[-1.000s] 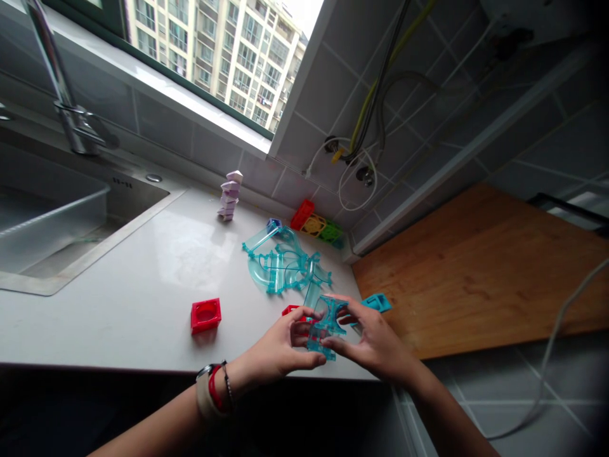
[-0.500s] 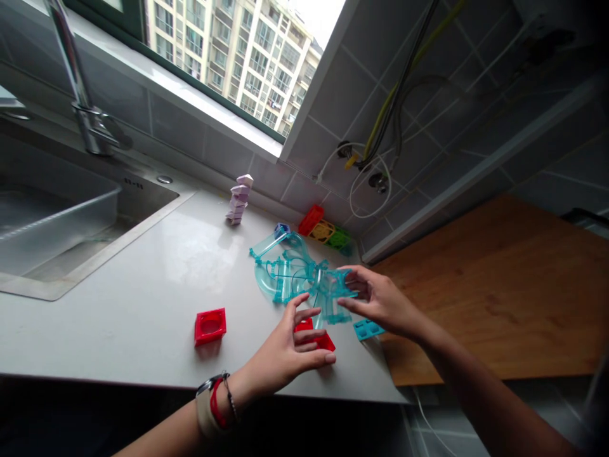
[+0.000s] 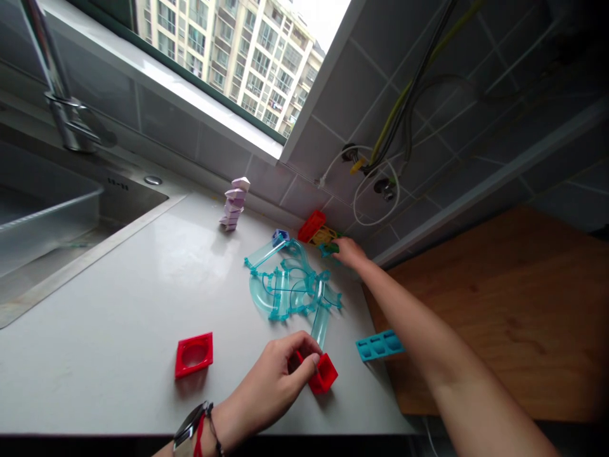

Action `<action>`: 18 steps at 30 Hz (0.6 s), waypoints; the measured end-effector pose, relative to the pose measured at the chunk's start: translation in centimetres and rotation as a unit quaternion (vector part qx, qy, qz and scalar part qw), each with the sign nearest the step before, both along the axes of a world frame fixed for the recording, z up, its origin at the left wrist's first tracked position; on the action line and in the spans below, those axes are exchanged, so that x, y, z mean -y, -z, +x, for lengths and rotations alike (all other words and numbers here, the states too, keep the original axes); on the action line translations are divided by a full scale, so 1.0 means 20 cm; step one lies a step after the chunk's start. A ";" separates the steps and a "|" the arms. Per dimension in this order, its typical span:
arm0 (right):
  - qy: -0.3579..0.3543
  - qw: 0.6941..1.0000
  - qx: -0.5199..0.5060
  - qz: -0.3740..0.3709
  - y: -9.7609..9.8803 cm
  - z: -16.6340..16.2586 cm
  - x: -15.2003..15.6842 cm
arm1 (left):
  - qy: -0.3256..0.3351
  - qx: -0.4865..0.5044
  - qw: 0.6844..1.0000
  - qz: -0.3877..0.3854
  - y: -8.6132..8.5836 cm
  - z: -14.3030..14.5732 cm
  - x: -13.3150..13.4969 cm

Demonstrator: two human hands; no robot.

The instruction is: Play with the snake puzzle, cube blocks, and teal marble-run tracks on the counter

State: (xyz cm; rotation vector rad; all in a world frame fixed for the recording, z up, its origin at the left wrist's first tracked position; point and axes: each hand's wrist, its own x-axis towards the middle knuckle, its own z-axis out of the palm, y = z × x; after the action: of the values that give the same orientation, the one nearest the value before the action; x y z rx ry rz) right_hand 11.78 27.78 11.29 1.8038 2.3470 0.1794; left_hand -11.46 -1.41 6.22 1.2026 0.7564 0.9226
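Note:
My left hand [image 3: 280,374] pinches a red square block [image 3: 323,374] at the near edge of the white counter [image 3: 143,298]. My right hand [image 3: 349,252] is stretched far back to a row of red, yellow and green blocks [image 3: 318,231] by the tiled wall, its fingers curled over the green end; whether it grips anything is hidden. Between the hands lies a heap of clear teal curved track pieces [image 3: 290,285]. A second red square block [image 3: 194,354] rests to the left. A teal flat block [image 3: 379,344] lies under my right forearm.
A stack of pale pink blocks [image 3: 233,203] stands near the back wall. A steel sink [image 3: 57,209] with a tap [image 3: 59,101] is on the left. A wooden board [image 3: 499,304] lies to the right. Cables [image 3: 380,178] hang on the wall.
My right hand let go of the teal track piece onto the heap and reached back to the coloured blocks by the wall. My left hand closed onto the near red block.

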 end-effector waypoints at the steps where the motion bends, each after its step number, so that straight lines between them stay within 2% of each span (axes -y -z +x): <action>1: 0.001 1.000 0.007 -0.004 0.04 0.00 -0.03 | -0.004 -0.008 1.000 -0.001 0.01 0.00 -0.01; 5: -0.011 1.000 0.027 -0.011 0.16 -0.01 -0.11 | -0.017 -0.036 0.999 0.005 0.04 -0.01 -0.05; 9: -0.031 0.999 0.029 0.002 0.23 0.00 -0.13 | -0.025 -0.059 0.998 0.019 0.06 -0.01 -0.07; 13: -0.063 0.997 0.011 0.039 0.24 -0.01 -0.11 | -0.048 -0.097 0.993 0.053 0.05 -0.03 -0.09; 18: -0.142 0.988 -0.022 0.062 0.23 -0.13 -0.06 | -0.082 -0.140 0.981 0.109 0.07 -0.04 -0.10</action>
State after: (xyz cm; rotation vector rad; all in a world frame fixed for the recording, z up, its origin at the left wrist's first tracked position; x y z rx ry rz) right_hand 9.12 29.00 6.63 1.5271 2.6703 0.3333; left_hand -12.20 0.63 4.82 1.5008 1.0110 1.0014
